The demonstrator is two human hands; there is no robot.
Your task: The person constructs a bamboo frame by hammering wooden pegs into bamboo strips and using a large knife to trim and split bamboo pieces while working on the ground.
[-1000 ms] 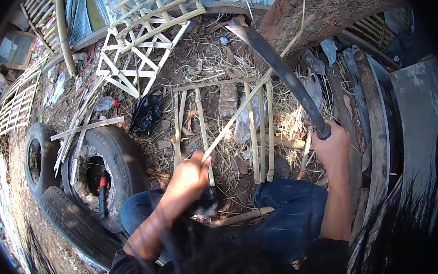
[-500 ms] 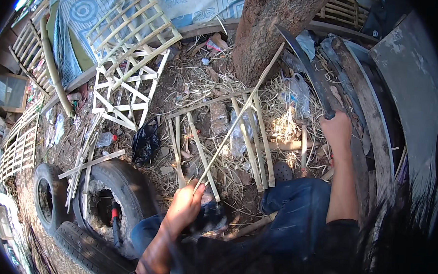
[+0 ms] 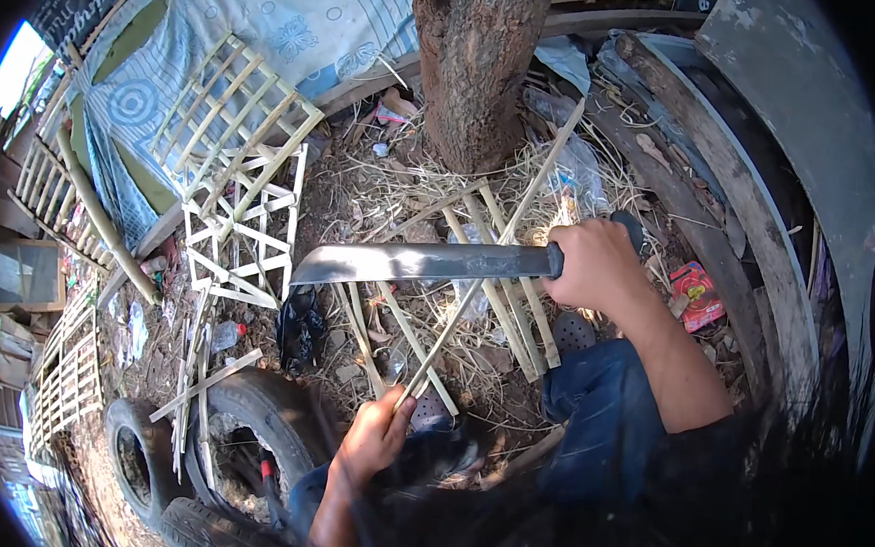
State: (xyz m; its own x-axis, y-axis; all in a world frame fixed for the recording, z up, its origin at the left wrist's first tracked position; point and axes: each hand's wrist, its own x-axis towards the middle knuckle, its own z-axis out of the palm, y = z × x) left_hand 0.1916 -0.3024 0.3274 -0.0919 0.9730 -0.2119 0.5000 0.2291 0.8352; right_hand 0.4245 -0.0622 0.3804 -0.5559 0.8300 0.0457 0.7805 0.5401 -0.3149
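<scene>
My right hand is closed round the dark handle of a machete. Its broad blade lies level across the view, pointing left, and passes over a long thin bamboo strip. My left hand grips the near end of that strip, which slants away up to the right toward the tree. Whether the blade touches the strip I cannot tell. Beneath them, several bamboo slats are joined to a crosspiece, forming a frame between my feet.
A tree trunk rises at the far middle. Bamboo lattices lean at the left, above old tyres. Planks and a grey board lie along the right. Shavings, a red packet and a black plastic bag litter the ground.
My right hand has swung the machete from upright at the right to level across the bamboo strip. My left hand still holds the strip. The view has shifted a little to the right.
</scene>
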